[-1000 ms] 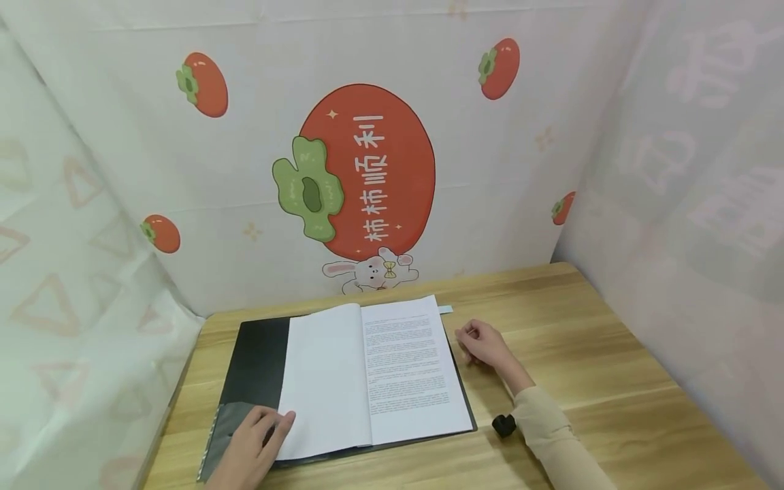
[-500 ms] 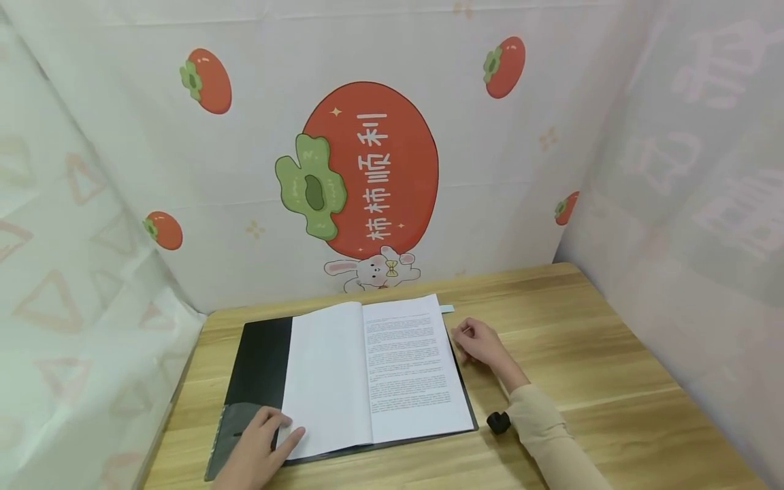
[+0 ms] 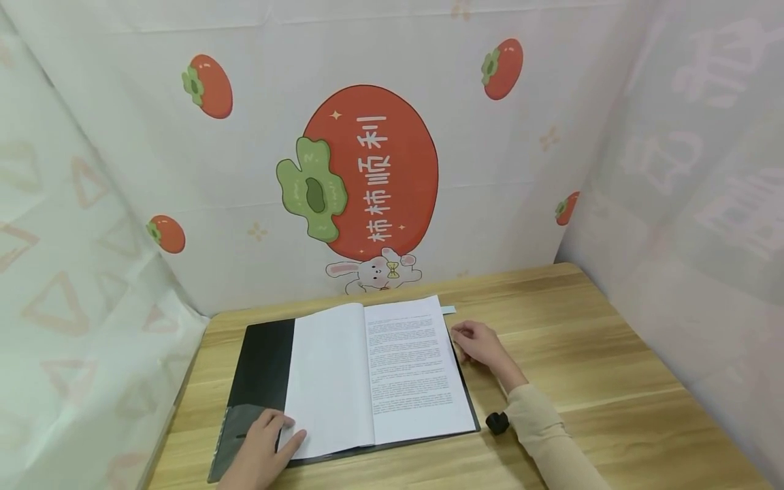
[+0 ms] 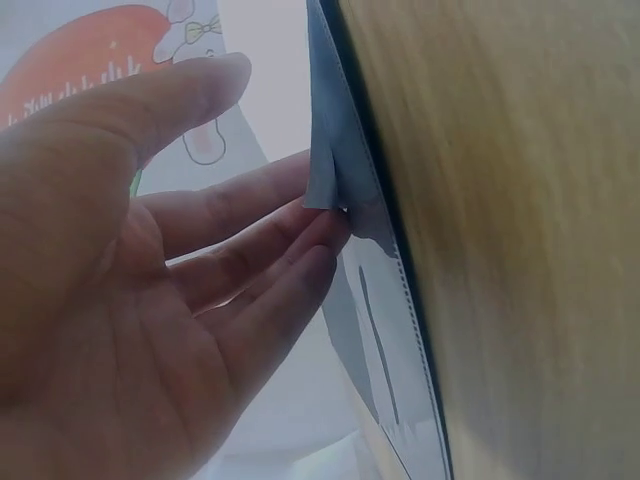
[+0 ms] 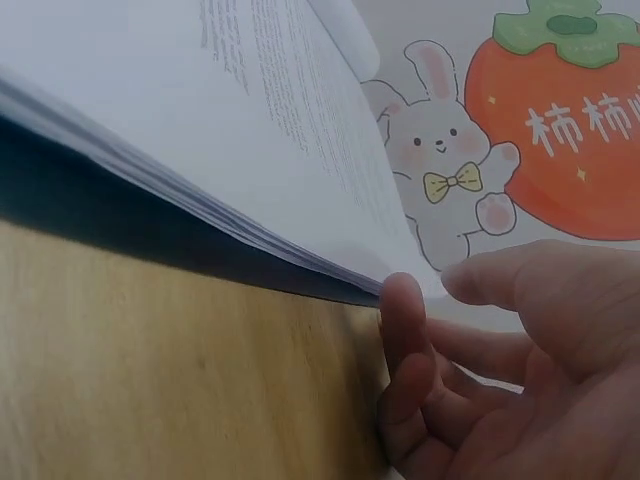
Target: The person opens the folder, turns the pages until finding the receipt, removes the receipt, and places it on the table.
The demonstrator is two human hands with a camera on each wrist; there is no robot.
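We worked at a wood-grain table (image 3: pixel 625 347), the folder (image 3: pixel 263 361) lying open on its left part. Nearest us, the left hand (image 3: pixel 263 442) rested at the folder's lower left, over the grey pocket (image 3: pixel 231 430) and by the edge of the left page (image 3: pixel 331 381); its thumb stood well apart from the fingers, nothing clamped between. A small black object (image 3: pixel 497 422) sat just beside the right sleeve (image 3: pixel 545 429). Left page blank, right page (image 3: pixel 416 354) printed. Further off, the right hand (image 3: pixel 482 342) was at the right page's outer edge, index finger bent, thumb near it; whether the two pinched paper we could not tell. Beyond, a pale blue tab (image 3: pixel 448 309) projected past the pages; the wall (image 3: pixel 471 150) carried a rabbit (image 3: pixel 382 274) and a large persimmon (image 3: pixel 398 177).

We judged the step in hand to be leafing through the sheets. As we read it, the next move called for separating a single leaf at the right while the left side was kept flat.
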